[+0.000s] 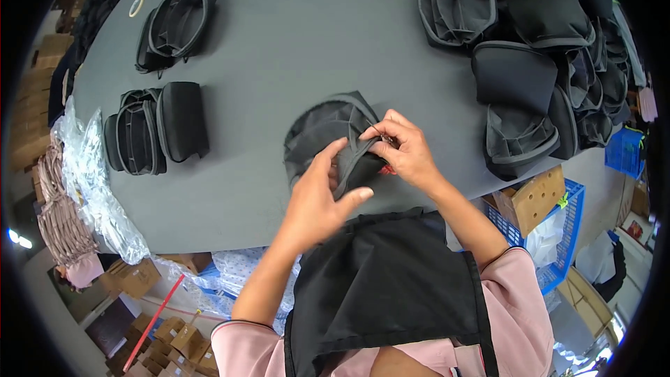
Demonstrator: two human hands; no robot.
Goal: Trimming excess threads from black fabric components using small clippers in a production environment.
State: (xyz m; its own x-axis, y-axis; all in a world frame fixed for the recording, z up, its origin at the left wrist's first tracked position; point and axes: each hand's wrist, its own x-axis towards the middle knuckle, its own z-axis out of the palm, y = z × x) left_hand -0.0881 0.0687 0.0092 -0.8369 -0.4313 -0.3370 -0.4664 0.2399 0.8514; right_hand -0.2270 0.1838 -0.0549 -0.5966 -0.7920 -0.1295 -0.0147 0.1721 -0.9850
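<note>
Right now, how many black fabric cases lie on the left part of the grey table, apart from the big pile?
2: one open black fabric case near the tape roll, one nearer the table's front edge.

Open grey bench (pixel 293 35) straight ahead of my hands: a wide bare lane runs up the middle to the far edge. On my left, two groups of black cases (pixel 157 128) and (pixel 174 24) sit well apart from each other, with passable gaps between them and toward the centre. A tape roll (pixel 136 5) lies near the far-left rim. On my right, a dense heap of black cases (pixel 537 63) blocks the whole side, its nearest case (pixel 520 143) close beside my right hand (pixel 405 150). The near-left bench edge is hemmed by clear plastic bags (pixel 94 181)
</note>
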